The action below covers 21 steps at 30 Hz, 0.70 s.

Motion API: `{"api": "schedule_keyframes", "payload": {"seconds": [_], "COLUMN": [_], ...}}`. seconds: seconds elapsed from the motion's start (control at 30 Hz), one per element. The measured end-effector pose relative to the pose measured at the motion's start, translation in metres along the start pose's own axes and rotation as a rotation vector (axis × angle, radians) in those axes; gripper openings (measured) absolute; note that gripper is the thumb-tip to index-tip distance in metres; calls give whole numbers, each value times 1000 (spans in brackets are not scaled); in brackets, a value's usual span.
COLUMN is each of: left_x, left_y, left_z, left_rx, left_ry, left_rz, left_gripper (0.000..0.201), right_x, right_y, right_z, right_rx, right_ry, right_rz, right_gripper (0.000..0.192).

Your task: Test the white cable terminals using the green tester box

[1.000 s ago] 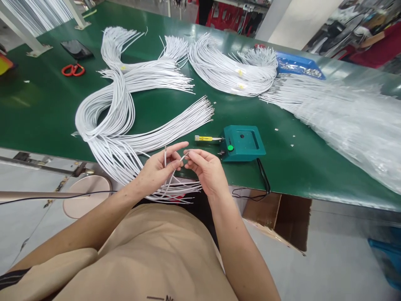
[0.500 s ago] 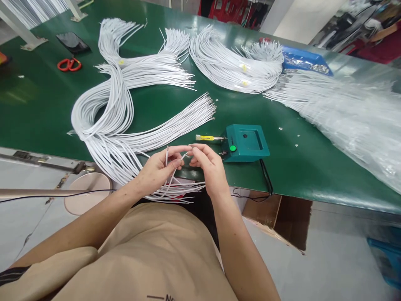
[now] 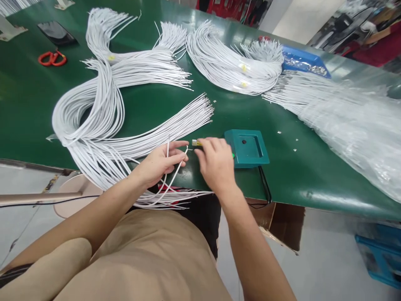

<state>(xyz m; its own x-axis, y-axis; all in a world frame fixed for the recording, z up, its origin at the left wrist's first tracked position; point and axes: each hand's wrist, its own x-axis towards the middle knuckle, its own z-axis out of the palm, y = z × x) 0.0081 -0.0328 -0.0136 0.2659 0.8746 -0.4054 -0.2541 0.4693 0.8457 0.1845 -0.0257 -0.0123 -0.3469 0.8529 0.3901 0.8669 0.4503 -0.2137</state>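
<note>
A white cable (image 3: 178,170) is pinched between the thumb and fingers of my left hand (image 3: 158,165), its end pointing up near the fingertips. Another white strand runs up past the same fingers. My right hand (image 3: 217,165) is curled over a yellow rod-like piece with a pale tip (image 3: 196,143), just left of a teal box (image 3: 247,148). Most of that piece and the box's left side are hidden by the hand. A small gap separates the cable end from the pale tip. Below my hands, more cable ends (image 3: 178,200) lie over my lap.
Large bundles of white cables (image 3: 90,117) curve across the green table (image 3: 150,108). Behind are another bundle (image 3: 234,67) and a blue tray (image 3: 305,62). Plastic-wrapped cables (image 3: 344,113) lie right. Red-handled scissors (image 3: 52,58) and a dark flat object (image 3: 58,33) lie at left.
My right hand has moved from beside the left fingertips to the yellow piece at the teal box. My left hand keeps the cable, whose end now shows more clearly. The view has shifted slightly.
</note>
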Motion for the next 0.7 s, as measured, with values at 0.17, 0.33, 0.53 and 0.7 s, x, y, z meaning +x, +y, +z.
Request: {"api": "schedule_keyframes", "payload": {"seconds": [0.17, 0.33, 0.53, 0.7], "left_x": [20, 33, 41, 43], "left_y": [-3, -5, -9, -9], "left_z": [2, 3, 6, 7], "left_rx": [281, 330, 428, 467], "left_ry": [67, 68, 113, 133], "left_rz": [170, 238, 243, 217], "left_gripper": [46, 43, 39, 40], "right_x": [27, 36, 35, 35], "right_y": [32, 40, 41, 40], "right_z": [-15, -18, -14, -15], "right_rx": [-137, -70, -80, -77], "right_ry": [-180, -283, -211, -217], "right_rz": [-26, -81, -57, -40], "right_gripper": [15, 14, 17, 13]}}
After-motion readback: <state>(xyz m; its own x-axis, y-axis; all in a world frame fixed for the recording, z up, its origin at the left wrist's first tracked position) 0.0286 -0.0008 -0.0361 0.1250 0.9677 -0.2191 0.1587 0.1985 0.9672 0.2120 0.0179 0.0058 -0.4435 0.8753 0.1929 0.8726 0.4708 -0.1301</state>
